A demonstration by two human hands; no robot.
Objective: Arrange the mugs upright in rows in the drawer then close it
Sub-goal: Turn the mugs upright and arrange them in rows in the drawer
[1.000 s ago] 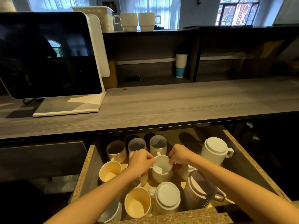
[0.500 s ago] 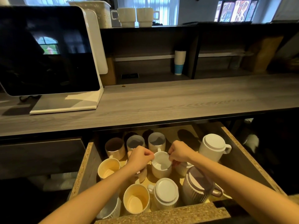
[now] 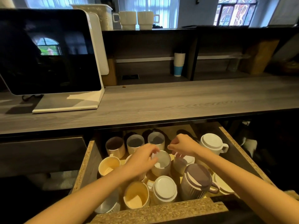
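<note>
1. The open chipboard drawer (image 3: pixel 161 210) stands pulled out beneath the grey wood-grain counter (image 3: pixel 178 101). The mugs inside are mixed, some mouth-up and some mouth-down.
2. Left hand (image 3: pixel 142 160): the forearm enters over the drawer's near left corner and the wrist is bent downward. The fingers are curled over the left rim of the upright cream ceramic mug with a white inside (image 3: pixel 161 165) and grip that rim. This mug is in the middle of the drawer, mouth up.
3. Right hand (image 3: pixel 182 144): the forearm enters over the near right corner. The hand is raised just behind and right of the same mug, knuckles up and fingers curled inward. The fingertips are blurred, so I cannot tell whether they hold anything.
4. Back edge: three mugs stand upright in a row, a brown-lined mug (image 3: pixel 115 145), a first grey-lined mug (image 3: pixel 135 143) and a second grey-lined mug (image 3: pixel 156 140).
5. Right edge, toward the back: a white ceramic mug (image 3: pixel 212 143) stands mouth-down with its handle pointing right.
6. Left edge: a pale yellow upright mug (image 3: pixel 109 164).
7. Near edge, from the left: a second yellow upright mug (image 3: pixel 136 195), a white inverted mug (image 3: pixel 164 189), and a purple ribbed mug (image 3: pixel 197 180) that is inverted and tilted.
8. Left end of the counter: a dark screen on a white stand (image 3: pixel 48 50).
</note>
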